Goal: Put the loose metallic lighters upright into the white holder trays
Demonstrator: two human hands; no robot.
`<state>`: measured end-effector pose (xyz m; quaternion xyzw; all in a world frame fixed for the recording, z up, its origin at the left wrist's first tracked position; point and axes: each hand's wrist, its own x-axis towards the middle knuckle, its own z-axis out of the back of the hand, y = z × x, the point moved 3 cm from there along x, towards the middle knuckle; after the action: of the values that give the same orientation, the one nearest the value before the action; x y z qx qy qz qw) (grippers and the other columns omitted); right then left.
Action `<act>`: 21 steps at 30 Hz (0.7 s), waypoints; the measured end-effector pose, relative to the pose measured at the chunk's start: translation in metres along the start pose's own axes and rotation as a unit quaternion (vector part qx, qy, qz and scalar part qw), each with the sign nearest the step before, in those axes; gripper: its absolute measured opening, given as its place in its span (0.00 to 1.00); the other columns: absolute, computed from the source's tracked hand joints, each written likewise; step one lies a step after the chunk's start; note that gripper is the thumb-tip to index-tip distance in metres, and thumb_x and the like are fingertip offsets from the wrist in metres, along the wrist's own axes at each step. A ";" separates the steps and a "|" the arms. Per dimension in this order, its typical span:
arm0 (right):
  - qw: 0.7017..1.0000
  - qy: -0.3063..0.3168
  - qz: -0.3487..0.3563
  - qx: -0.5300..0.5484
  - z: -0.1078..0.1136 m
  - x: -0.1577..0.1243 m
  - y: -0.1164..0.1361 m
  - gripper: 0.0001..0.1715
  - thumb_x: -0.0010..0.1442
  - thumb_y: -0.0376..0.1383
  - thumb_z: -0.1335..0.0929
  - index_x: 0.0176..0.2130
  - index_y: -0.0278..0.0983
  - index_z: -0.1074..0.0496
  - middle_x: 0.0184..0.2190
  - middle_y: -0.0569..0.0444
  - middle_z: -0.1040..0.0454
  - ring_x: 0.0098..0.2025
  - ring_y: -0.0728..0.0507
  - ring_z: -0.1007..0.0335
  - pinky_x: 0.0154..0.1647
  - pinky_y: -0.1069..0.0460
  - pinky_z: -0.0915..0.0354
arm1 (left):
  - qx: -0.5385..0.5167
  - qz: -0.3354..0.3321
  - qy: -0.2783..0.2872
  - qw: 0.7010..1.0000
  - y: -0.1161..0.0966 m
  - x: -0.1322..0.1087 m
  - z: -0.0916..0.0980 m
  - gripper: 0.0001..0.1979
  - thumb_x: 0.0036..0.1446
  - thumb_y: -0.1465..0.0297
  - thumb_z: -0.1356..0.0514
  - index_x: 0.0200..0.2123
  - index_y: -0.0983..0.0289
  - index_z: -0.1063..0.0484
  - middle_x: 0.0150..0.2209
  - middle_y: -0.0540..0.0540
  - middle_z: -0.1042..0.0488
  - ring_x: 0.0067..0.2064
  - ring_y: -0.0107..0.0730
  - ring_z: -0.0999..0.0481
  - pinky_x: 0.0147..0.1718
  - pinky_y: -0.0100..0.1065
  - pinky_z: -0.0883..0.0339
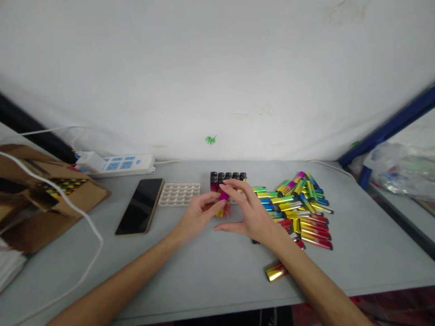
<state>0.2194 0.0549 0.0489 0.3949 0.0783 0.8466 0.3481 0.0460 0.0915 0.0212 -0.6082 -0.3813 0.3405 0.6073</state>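
My left hand (pixel 200 210) is closed around a slim shiny tube (pixel 220 209), purple at the top and yellow at the bottom, held roughly upright. The fingertips of my right hand (pixel 246 208) reach the tube's upper end, while its thumb is stretched out apart below. Just behind the hands stand several black-topped tubes (pixel 228 175) in rows, partly hidden by my fingers. To the left lies a pale tray (pixel 178 195) with round hollows. Right of my hands is a loose pile of metallic tubes (pixel 288 204) in yellow, green, blue and red, some with dark ends.
A phone (pixel 140 206) lies left of the tray, with a white power strip (pixel 127 164) behind it. At far left an opened cardboard box (pixel 81 194) holds more tubes, and a white cable (pixel 86 217) crosses before it. One gold-red tube (pixel 276 272) lies beside my right forearm.
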 end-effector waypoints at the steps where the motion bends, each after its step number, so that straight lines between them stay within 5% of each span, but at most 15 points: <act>1: 1.000 -0.005 -0.014 -0.001 0.003 0.001 -0.002 0.54 0.64 0.52 0.25 0.76 0.49 0.53 0.68 0.40 0.39 0.71 0.31 0.39 0.69 0.32 0.33 | -0.016 0.008 -0.003 1.000 0.001 0.001 0.001 0.17 0.63 0.56 0.32 0.39 0.65 0.23 0.36 0.56 0.17 0.39 0.37 0.18 0.42 0.36 0.24; 6: 0.990 -0.083 -0.107 -0.035 0.024 0.001 -0.020 0.28 0.75 0.43 0.36 0.70 0.47 0.41 0.64 0.42 0.34 0.68 0.34 0.35 0.70 0.33 0.35 | -0.108 0.054 -0.011 0.993 0.009 0.002 0.001 0.24 0.61 0.48 0.33 0.46 0.61 0.32 0.35 0.51 0.22 0.25 0.26 0.28 0.25 0.29 0.35; 9: 0.982 -0.114 -0.137 -0.059 0.029 0.000 -0.034 0.21 0.75 0.42 0.37 0.64 0.44 0.34 0.61 0.42 0.32 0.65 0.35 0.32 0.69 0.34 0.34 | -0.155 0.096 -0.024 0.983 0.010 0.002 0.001 0.25 0.60 0.47 0.32 0.44 0.60 0.34 0.28 0.45 0.30 0.23 0.22 0.38 0.23 0.25 0.43; 13: 0.980 -0.087 -0.167 -0.071 0.026 -0.004 -0.050 0.20 0.76 0.44 0.39 0.60 0.40 0.31 0.58 0.41 0.30 0.63 0.35 0.30 0.67 0.36 0.33 | -0.178 0.139 0.003 0.974 0.004 0.001 0.002 0.28 0.62 0.41 0.40 0.36 0.63 0.30 0.23 0.44 0.42 0.24 0.25 0.45 0.24 0.27 0.45; 21: 0.968 -0.028 -0.238 -0.068 0.016 -0.013 -0.066 0.29 0.77 0.49 0.43 0.66 0.37 0.36 0.58 0.39 0.27 0.61 0.33 0.29 0.65 0.34 0.34 | -0.185 0.160 0.043 0.969 0.001 -0.001 0.003 0.32 0.60 0.40 0.41 0.22 0.61 0.40 0.20 0.45 0.45 0.22 0.23 0.46 0.24 0.29 0.47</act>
<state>0.2713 0.0933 0.0254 0.3637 0.1026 0.7313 0.5678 0.0431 0.0917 0.0197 -0.7771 -0.3089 0.3298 0.4380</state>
